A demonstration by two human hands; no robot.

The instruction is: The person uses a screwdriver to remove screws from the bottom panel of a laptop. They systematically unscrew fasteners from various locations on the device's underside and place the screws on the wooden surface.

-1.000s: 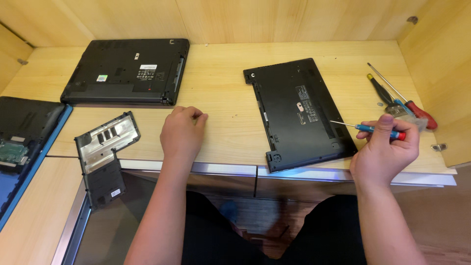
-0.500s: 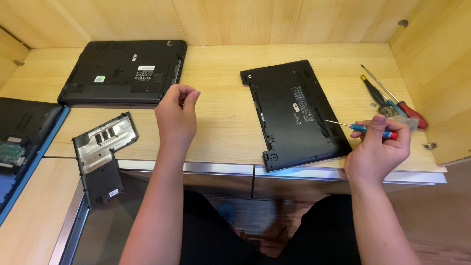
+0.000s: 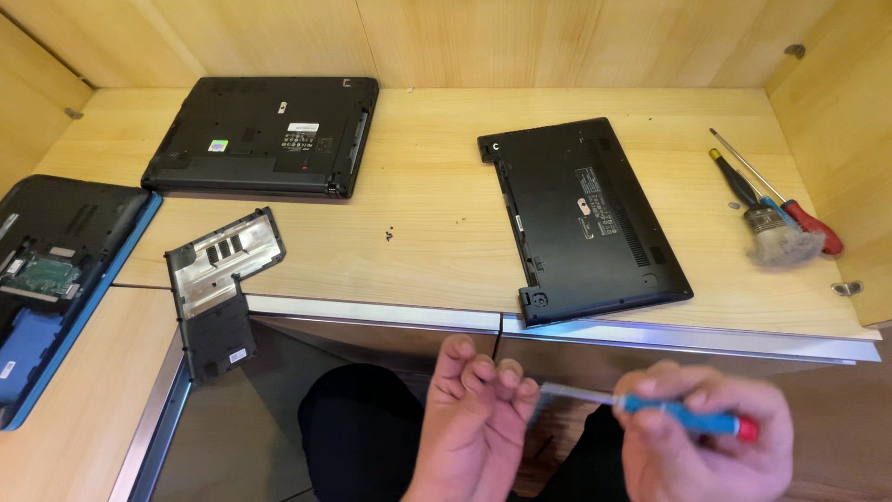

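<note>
My right hand [image 3: 706, 446] grips a small screwdriver [image 3: 674, 416] with a blue handle and red end cap, its metal tip pointing left. My left hand [image 3: 474, 414] is held palm up with curled fingers right at that tip; whether it holds anything small I cannot tell. Both hands hover in front of the desk edge, over my lap. On the desk lies an upturned black laptop [image 3: 585, 218], bottom side up, nearest my right hand. A couple of tiny dark screws [image 3: 389, 234] lie on the wood to its left.
A second black laptop [image 3: 265, 135] lies bottom up at the back left. An opened blue-edged laptop [image 3: 46, 279] sits at the far left. Two black cover panels [image 3: 221, 288] overhang the desk edge. A brush [image 3: 767, 228] and a red-handled screwdriver [image 3: 813, 223] rest at the right.
Both hands have pulled back off the desk toward my lap. The left hand left the desk surface and turned palm up at the screwdriver tip. The right hand carried the screwdriver away from the laptop.
</note>
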